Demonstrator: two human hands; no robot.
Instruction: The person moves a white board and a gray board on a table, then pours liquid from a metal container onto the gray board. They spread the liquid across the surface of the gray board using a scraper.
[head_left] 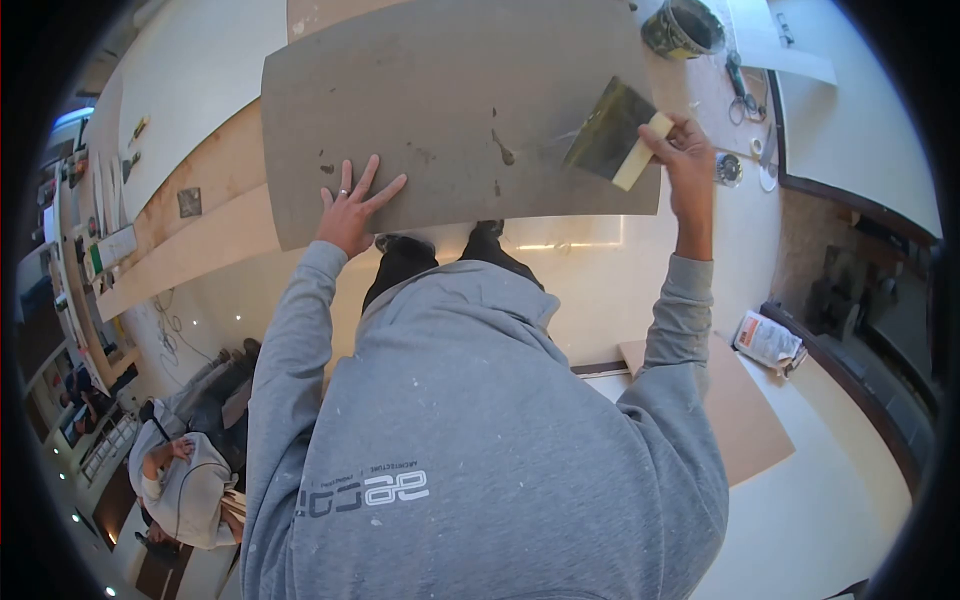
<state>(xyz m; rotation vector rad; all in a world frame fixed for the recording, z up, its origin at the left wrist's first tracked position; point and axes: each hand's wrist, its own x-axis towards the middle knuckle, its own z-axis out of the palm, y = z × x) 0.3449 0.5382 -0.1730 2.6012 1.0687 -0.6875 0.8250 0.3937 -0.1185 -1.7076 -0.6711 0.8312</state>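
Observation:
My left hand (355, 212) rests with spread fingers on the near edge of a grey-brown sheet (400, 90), a ring on one finger. In my right hand (686, 160) is a wide spreader (612, 132), gripped by its pale yellow handle. Its dark, smeared blade overlaps the right part of the sheet and points left. Dark blotches (503, 148) of a sticky-looking substance mark the sheet's surface near the middle, with smaller ones toward my left hand.
Beyond the sheet's right end stand a smeared tin (683, 30), scissors (742, 100) and a small round container (729, 170). A white printed bag (768, 342) lies at right. Large white panels (190, 80) flank the left. Another person (190, 480) is at lower left.

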